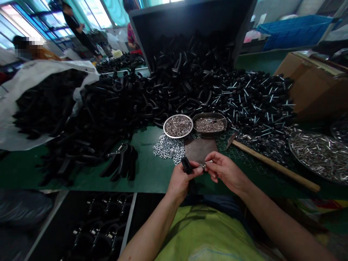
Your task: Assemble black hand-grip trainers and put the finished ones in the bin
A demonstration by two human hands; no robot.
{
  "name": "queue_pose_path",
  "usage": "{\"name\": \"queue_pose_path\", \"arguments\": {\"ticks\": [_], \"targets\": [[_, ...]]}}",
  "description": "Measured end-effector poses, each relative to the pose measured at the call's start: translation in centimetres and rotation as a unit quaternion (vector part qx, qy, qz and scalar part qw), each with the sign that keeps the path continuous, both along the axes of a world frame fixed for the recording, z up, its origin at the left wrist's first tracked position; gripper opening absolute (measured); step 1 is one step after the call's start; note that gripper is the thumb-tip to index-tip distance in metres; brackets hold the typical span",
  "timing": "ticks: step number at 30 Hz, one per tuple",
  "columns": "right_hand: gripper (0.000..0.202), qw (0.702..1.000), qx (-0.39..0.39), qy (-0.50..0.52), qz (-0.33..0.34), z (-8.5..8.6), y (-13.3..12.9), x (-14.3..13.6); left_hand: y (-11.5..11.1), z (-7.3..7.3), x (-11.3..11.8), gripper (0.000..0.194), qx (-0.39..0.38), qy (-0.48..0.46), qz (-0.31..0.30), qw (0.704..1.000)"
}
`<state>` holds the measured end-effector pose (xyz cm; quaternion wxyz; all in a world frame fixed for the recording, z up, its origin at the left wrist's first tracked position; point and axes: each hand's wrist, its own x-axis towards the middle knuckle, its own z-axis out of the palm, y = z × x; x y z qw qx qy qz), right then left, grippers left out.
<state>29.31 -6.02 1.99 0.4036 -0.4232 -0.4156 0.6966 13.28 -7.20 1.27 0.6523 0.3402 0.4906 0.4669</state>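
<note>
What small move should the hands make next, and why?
Probably the right hand should work the metal piece against the black part: the left hand grips that part, and both hands meet at the metal. How it fits is too small to tell.

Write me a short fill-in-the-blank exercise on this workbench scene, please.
1. The part in the left hand is coloured ____.
2. The tabletop is coloured ____.
3. The hammer's handle is made of ____.
4. The round dish stands to the ____ of the oval tin.
Missing words: black; green; wood; left.
</note>
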Motion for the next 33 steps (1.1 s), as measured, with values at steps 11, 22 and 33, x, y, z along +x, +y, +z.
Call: {"name": "queue_pose_path", "arguments": {"ticks": [11, 22, 33], "targets": [[0.018, 0.956, 0.168, -0.238, -0.047, 1.9, -0.4, 0.8, -0.7, -1.9, 1.6, 0.025, -0.137, -0.103, -0.071, 0.983], [0.014, 0.888, 0.287, -0.358, -0.026, 2.8, -1.3, 0.0, -0.9, -2.1, 2.8, 0.028, -0.163, -0.162, -0.105, 0.968], [0.013, 0.942, 0.173, -0.287, 0.004, 0.7, -0.4, 0.8, -1.3, -1.2, 2.3, 0.040, -0.087, 0.036, -0.223, 0.970]]}}
